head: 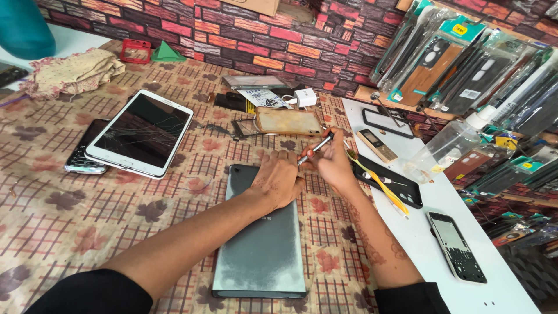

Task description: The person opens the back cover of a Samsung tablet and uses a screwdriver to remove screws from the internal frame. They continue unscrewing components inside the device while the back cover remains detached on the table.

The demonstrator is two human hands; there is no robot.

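Note:
A dark grey tablet (261,250) lies face down on the patterned cloth in front of me. My left hand (276,177) rests flat on its upper right part, pressing it down. Just to the right, my right hand (332,161) grips a small metal screwdriver (317,147), tilted with its tip toward the tablet's top right corner, beside my left fingers.
A white tablet with a cracked screen (141,132) lies on a black phone (83,152) at left. A phone in a tan case (289,121), a white charger (304,97), phone parts and a black case (388,180) lie around. Packaged phone covers (465,64) hang at right.

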